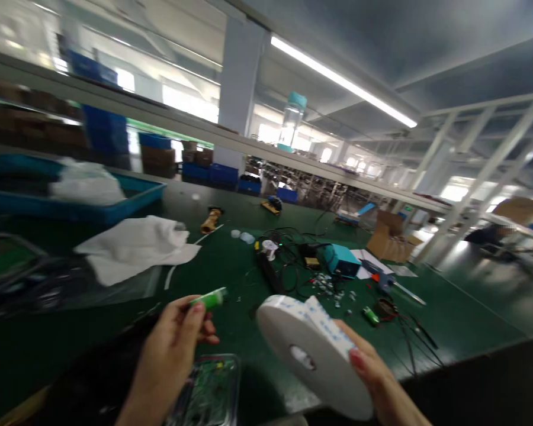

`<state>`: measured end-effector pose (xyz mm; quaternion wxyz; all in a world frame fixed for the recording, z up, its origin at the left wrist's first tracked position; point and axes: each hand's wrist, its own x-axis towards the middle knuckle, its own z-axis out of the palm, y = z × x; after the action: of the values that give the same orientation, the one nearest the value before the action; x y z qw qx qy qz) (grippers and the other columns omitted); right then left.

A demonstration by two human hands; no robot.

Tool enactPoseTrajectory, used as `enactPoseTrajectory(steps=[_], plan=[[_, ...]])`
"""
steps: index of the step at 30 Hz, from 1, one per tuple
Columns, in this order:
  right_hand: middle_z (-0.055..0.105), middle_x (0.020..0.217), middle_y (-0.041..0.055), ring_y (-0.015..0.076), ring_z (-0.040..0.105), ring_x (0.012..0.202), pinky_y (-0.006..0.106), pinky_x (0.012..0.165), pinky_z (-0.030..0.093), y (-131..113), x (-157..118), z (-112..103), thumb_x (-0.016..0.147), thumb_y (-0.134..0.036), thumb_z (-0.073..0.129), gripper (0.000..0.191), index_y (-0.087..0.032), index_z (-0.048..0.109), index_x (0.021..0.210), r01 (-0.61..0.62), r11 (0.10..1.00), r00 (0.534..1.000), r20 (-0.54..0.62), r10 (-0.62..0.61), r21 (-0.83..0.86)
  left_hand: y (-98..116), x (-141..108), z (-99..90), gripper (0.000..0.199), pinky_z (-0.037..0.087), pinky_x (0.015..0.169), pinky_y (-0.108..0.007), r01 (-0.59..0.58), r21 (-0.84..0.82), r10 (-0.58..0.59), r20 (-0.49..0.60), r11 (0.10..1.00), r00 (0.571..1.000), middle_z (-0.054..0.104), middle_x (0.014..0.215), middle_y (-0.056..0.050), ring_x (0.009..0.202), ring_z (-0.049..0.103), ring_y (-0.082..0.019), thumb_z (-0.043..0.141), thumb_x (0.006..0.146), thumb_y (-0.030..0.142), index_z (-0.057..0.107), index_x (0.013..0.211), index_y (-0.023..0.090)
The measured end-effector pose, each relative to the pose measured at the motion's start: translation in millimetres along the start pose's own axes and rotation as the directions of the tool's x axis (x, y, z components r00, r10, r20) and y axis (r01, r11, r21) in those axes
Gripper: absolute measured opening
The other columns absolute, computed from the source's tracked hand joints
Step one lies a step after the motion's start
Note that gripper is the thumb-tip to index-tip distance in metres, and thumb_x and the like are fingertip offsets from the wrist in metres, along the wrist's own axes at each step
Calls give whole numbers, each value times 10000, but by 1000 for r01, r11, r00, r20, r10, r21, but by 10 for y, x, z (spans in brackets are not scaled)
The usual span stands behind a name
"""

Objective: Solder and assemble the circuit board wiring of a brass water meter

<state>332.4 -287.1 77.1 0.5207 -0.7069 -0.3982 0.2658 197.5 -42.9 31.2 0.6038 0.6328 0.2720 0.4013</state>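
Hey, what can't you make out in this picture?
All in the head view:
- Green cylinder: its near end is hidden by the left hand; any lettering is blurred.
- Tape roll: blue print too blurred to read; part of its edge is behind the right hand.
- Circuit board: cut off by the bottom edge.
- Blue tray: cut off by the left edge.
- Metal bits: too small to identify.

The left hand [180,331] is raised, thumb pressing toward the bent index finger, its other fingers loosely curled below. The right hand [366,361], level with it and well apart, grips with its thumb in front. Both forearms come up from below, angled inward.
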Motion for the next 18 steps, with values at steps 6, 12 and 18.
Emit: enactPoseTrajectory(steps=[6, 12, 18], plan=[[478, 1387, 57, 347, 325, 1335, 551, 1092, 247, -399, 235, -136, 831, -598, 451, 576, -328, 456, 1339, 58, 751, 990, 134, 41, -658, -93, -201, 46, 342, 552, 594, -277, -34, 103, 10, 222, 994, 975, 613, 775, 9, 594, 633, -139, 510, 854, 457, 495, 1051, 178], [542, 1311, 55, 296, 452, 1247, 596, 1125, 126, -667, 381, 106, 825, -632, 442, 572, -343, 474, 1319, 244, 496, 959, 282, 2, -833, -176, -252, -24, 238, 558, 640, -260, -344, 287, 265, 282, 894, 922, 667, 883, -14, 726, 669, -162, 544, 855, 353, 558, 1052, 221], [619, 1114, 21, 202, 550, 1087, 512, 1151, 126, -731, 439, 210, 836, -570, 480, 475, -340, 533, 1248, 260, 443, 959, 282, -15, -858, -207, -237, -58, 294, 555, 676, -217, -575, 372, 499, 286, 729, 818, 679, 850, -1, 735, 679, -134, 455, 903, 447, 528, 1072, 217]])
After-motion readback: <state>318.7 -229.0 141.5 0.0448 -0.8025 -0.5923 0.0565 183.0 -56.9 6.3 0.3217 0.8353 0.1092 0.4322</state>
